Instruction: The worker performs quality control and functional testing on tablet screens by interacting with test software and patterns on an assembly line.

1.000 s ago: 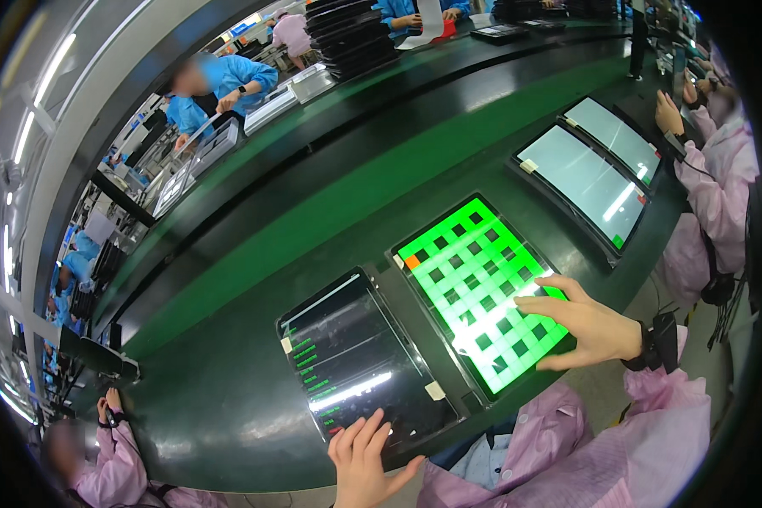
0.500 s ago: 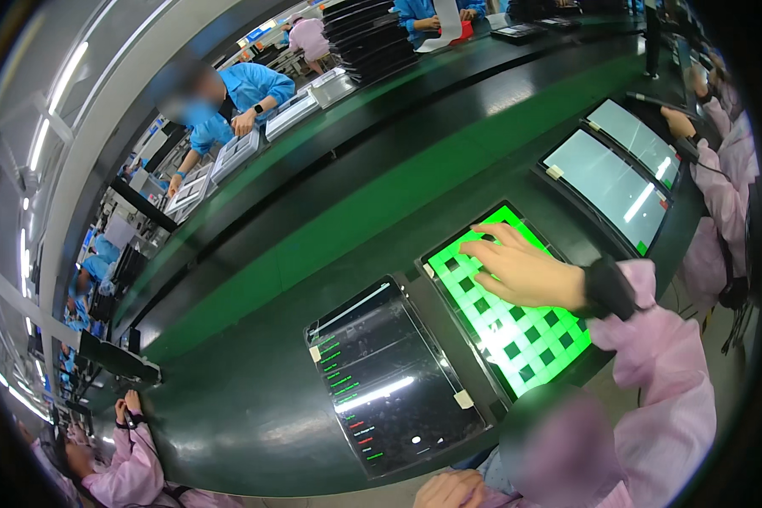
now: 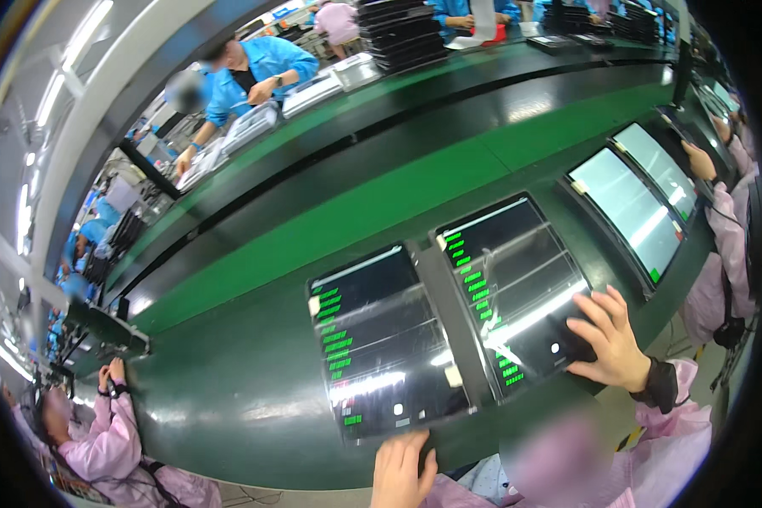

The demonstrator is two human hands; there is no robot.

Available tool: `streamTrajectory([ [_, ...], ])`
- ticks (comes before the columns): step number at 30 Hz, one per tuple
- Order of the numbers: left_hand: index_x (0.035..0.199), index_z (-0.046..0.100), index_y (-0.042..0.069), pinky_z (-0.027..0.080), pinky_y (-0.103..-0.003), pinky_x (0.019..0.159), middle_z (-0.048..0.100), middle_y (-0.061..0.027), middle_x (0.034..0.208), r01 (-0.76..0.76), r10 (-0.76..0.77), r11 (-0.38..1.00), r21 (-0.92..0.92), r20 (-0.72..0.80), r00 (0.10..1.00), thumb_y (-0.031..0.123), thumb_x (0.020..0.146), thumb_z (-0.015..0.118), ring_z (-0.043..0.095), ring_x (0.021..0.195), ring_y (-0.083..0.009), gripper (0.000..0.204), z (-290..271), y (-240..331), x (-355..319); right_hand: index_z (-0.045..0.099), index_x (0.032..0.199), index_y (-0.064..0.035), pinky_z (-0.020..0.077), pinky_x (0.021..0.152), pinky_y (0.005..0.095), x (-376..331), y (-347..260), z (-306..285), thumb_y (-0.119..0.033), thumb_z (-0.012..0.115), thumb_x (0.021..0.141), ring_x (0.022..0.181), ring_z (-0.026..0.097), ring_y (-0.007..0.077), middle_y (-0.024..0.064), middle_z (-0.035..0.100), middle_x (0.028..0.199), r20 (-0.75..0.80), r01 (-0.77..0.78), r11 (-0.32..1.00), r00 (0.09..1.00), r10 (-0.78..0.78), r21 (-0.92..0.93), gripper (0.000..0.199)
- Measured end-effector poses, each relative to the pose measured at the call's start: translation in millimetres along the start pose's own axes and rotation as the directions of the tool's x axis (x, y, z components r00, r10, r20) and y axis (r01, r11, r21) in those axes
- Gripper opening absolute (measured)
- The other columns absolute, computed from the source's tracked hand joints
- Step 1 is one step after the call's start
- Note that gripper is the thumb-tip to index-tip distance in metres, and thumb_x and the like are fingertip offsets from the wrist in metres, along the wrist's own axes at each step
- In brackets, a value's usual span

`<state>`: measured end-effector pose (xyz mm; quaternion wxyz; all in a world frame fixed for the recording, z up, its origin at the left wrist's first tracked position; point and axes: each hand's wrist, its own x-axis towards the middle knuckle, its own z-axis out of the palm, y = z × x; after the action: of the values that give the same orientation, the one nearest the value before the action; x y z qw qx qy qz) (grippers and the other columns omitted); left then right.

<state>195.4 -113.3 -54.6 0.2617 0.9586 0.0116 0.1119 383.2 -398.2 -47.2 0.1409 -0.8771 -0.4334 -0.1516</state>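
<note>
Two tablets with black screens and rows of small green text lie side by side on the dark green bench. Below the near edge of the left tablet [image 3: 381,339], my left hand [image 3: 400,470] has its fingers stretched toward that edge. Whether the fingertips touch it I cannot tell. My right hand [image 3: 611,343] is open at the lower right edge of the right tablet [image 3: 516,288], fingers spread and fingertips on or just over its border. Clear film with pale tabs seems to cover both screens.
Farther right lie two tablets with pale lit screens, the nearer one [image 3: 631,212] tilted. A co-worker's hand [image 3: 700,161] is beside them. Another person in pink [image 3: 114,436] sits at the left. Across the bench [image 3: 229,381], a worker in blue [image 3: 267,72] handles trays near a black stack [image 3: 398,34].
The right tablet's screen went from a green-and-black checkerboard to black with green text. My right hand slid off it to its lower right edge; my left hand came up by the left tablet.
</note>
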Motion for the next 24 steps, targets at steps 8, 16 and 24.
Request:
streamTrajectory([
  [8,0.127,0.041,-0.004,0.037,-0.042,0.099,0.050,-0.0222,0.123,-0.126,0.146,0.985,0.119,-0.172,0.974,0.022,0.084,0.063,0.047,0.116,-0.0377,0.054,32.3,-85.3,155.3,0.039,0.132,-0.0057,0.0262,0.108,0.0454,134.1,62.4,73.5,-0.006,0.080,0.053,0.130,0.029,0.0376,0.0160,0.027,0.146,-0.330,-0.161,0.987,0.930,0.162,0.031,0.089],
  [16,0.131,0.041,-0.004,0.030,-0.048,0.103,0.036,-0.0229,0.141,0.174,-0.038,0.946,0.272,-0.442,0.896,0.036,0.086,0.056,0.038,0.127,-0.0349,0.062,64.1,-133.0,253.4,0.043,0.123,0.0020,0.0295,0.105,0.0480,212.3,95.2,134.2,-0.005,0.064,0.064,0.124,0.035,0.0411,0.0258,0.033,0.138,-0.519,-0.372,0.922,0.771,0.369,0.102,0.063],
  [24,0.112,0.052,-0.005,0.036,-0.049,0.098,0.052,-0.0248,0.123,-0.078,0.160,0.973,0.215,-0.394,0.905,0.014,0.077,0.063,0.048,0.114,-0.0399,0.042,60.2,-128.9,244.8,0.058,0.096,0.0046,0.0421,0.092,0.0470,162.8,38.0,103.8,-0.001,0.059,0.062,0.106,0.051,0.0408,0.0273,0.050,0.118,-0.415,-0.096,0.982,0.896,0.157,0.163,0.035],
])
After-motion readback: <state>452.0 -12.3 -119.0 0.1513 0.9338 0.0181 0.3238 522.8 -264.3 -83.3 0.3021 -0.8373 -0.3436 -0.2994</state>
